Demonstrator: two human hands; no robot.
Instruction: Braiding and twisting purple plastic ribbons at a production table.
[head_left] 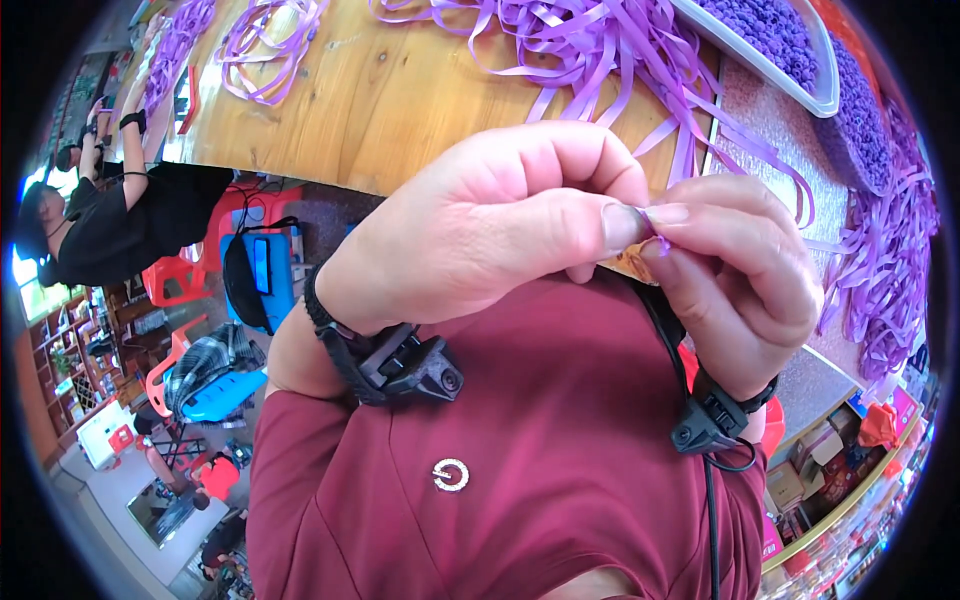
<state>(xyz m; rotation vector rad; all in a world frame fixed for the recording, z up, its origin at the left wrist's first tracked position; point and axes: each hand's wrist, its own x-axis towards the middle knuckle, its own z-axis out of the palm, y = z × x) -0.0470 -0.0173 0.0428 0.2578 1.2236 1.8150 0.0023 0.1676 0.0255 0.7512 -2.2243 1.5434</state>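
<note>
Just past the front of my maroon shirt, both my hands meet fingertip to fingertip. A small bit of purple ribbon (663, 243) shows between them, folded or twisted; its exact shape is too small to make out. My left hand (500, 225) is closed, thumb and fingertips pinching at the ribbon's left side. On its other side my right hand (745, 270) pinches it with thumb and forefinger, the remaining fingers curled. Beyond the hands a loose heap of purple ribbons (600, 50) lies on the wooden table (400, 95), some strands trailing toward my right hand.
Far right, a clear plastic tub (825, 85) holds small purple pieces, beside a purple mound (858, 125) and hanging ribbons (885, 270). A looped ribbon bundle (265, 50) lies far left. Another person (100, 225) sits at left, near a blue bag (262, 280) and red chairs (180, 280).
</note>
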